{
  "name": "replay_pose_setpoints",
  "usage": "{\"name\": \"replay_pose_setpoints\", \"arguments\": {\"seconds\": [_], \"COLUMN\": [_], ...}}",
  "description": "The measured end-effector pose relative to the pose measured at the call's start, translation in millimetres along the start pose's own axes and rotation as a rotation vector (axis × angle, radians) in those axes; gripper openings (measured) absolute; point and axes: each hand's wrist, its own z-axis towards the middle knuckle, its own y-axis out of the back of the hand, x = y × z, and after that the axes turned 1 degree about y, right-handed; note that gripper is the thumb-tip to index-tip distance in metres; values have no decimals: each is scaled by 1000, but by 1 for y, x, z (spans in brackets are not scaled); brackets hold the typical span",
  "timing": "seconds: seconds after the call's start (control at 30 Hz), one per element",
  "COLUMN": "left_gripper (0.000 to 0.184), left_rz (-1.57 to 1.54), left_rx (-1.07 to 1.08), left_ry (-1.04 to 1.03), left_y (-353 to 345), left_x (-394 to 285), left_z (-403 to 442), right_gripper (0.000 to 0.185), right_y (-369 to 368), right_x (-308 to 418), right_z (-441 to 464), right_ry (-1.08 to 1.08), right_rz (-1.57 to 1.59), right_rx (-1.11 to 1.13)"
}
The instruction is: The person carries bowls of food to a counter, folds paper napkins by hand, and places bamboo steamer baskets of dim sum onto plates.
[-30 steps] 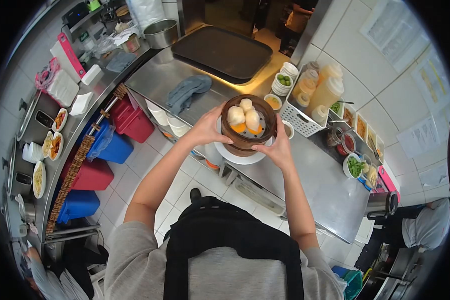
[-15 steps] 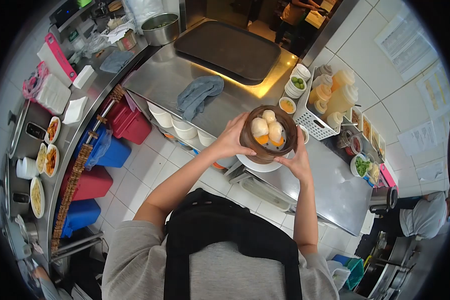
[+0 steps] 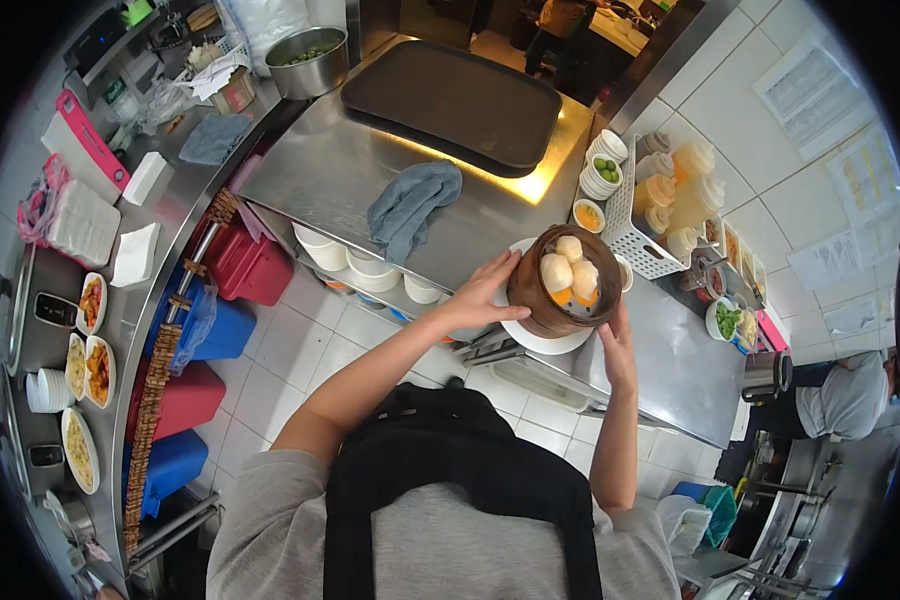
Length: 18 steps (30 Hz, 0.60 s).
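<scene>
A round brown bamboo steamer basket [image 3: 540, 305] with pale dumplings [image 3: 562, 268] and orange pieces in it is between my two hands. My left hand [image 3: 482, 297] is wrapped against its left side, thumb toward the front. My right hand [image 3: 618, 345] presses on its right side. Under the steamer, a white plate [image 3: 545, 345] shows its rim near the counter's front edge; whether the basket rests fully on it I cannot tell. A small white cup [image 3: 625, 272] stands just behind the right side of the steamer.
A large dark tray [image 3: 455, 105] and a grey-blue cloth [image 3: 412, 208] lie on the steel counter [image 3: 300, 150]. To the right stand a white basket [image 3: 635, 240] of sauce bottles and a bowl of greens [image 3: 723, 320]. Filled dishes line the left counter. A person [image 3: 845, 395] is at far right.
The steamer, held by both hands, has moved slightly right and down over the plate, and it is tilted differently. The camera view has shifted a little.
</scene>
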Motion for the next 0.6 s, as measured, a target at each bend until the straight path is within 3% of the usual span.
{"name": "replay_pose_setpoints", "arguments": {"seconds": [0.1,0.23,0.3,0.4,0.47,0.6], "left_gripper": [89,82,80,80,79,75], "left_rz": [-84,-92,-340,-306,-328,-443], "left_rx": [-58,-58,-70,9,15,48], "left_ry": [143,138,148,95,93,68], "left_y": [0,7,9,9,11,11], "left_x": [-10,-11,-10,-2,1,8], "left_z": [4,6,9,15,11,7], "right_gripper": [65,65,68,72,61,64], "right_y": [-6,0,-3,-11,-9,-14], "right_x": [-16,-22,-12,-2,0,3], "right_z": [-1,1,6,8,9,12], "right_ry": [-89,-94,-136,-168,-106,-156], "right_rz": [131,387,393,363,384,402], "right_rx": [-48,-54,-53,-50,29,-52]}}
